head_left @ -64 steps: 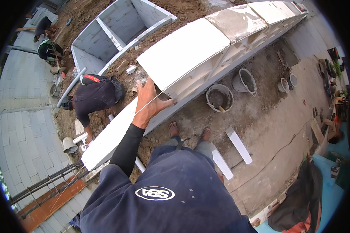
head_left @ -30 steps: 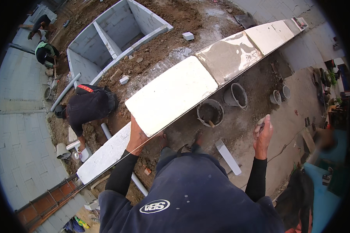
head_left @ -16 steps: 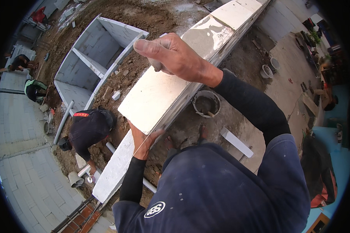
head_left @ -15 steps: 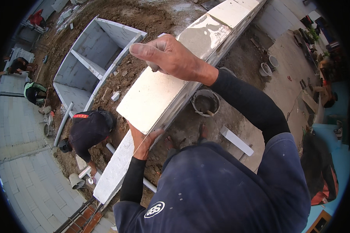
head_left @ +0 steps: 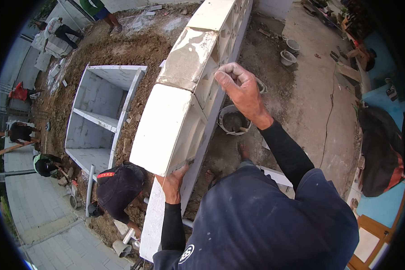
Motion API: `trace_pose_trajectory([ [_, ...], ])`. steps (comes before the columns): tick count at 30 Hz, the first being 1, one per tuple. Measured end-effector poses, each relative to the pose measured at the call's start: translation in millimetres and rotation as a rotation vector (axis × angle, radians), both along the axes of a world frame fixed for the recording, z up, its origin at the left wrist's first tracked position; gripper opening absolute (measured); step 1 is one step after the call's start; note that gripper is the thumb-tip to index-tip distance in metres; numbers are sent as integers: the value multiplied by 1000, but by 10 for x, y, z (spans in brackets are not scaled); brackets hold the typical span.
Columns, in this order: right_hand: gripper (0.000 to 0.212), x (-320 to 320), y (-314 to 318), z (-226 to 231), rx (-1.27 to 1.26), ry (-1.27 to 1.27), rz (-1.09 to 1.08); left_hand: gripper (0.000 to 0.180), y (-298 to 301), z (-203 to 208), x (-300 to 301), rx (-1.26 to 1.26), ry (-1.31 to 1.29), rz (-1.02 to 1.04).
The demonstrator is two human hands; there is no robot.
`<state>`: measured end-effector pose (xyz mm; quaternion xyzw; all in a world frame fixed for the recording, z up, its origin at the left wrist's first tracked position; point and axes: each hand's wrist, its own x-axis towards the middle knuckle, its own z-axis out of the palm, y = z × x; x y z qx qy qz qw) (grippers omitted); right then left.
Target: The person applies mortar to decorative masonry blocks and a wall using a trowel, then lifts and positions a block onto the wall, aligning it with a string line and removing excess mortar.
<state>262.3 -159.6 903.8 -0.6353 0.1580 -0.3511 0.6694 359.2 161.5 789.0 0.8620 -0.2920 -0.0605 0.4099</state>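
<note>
My left hand (head_left: 173, 182) is closed around the near lower end of a cream ventilation block (head_left: 159, 128), with its fingers partly hidden beneath the edge. The block has hollows in its side and sits in the row topping a low wall. My right hand (head_left: 243, 92) is raised to the right of the row. Thumb and fingers are curled together there, and what they hold, if anything, is too small to see. Past the cream block lies another block smeared with wet grey mortar (head_left: 182, 67). A white lightweight block (head_left: 153, 220) runs lower, below my left hand.
A bucket of mortar (head_left: 233, 120) stands right of the wall near my feet. Left of it is a pit lined with grey blocks (head_left: 92, 112). A bending co-worker in a dark shirt (head_left: 117, 189) is close on the left. More pails (head_left: 288, 57) stand farther off.
My right hand has moved right, from above the block row to beside it. My left hand stays at the block's end. The view has turned, and the bending co-worker appears nearer the wall.
</note>
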Motion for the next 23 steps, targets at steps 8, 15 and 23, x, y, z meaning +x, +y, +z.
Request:
trace_pose_trajectory([
  [8,31,95,805,-1585,494,236,118,51,42,-80,65,9,-52,-10],
  [15,36,237,804,-1863,442,250,127,70,168,-316,132,30,-122,-9],
  [23,35,215,647,-2074,398,393,174,96,4,132,56,-27,-49,-125],
])
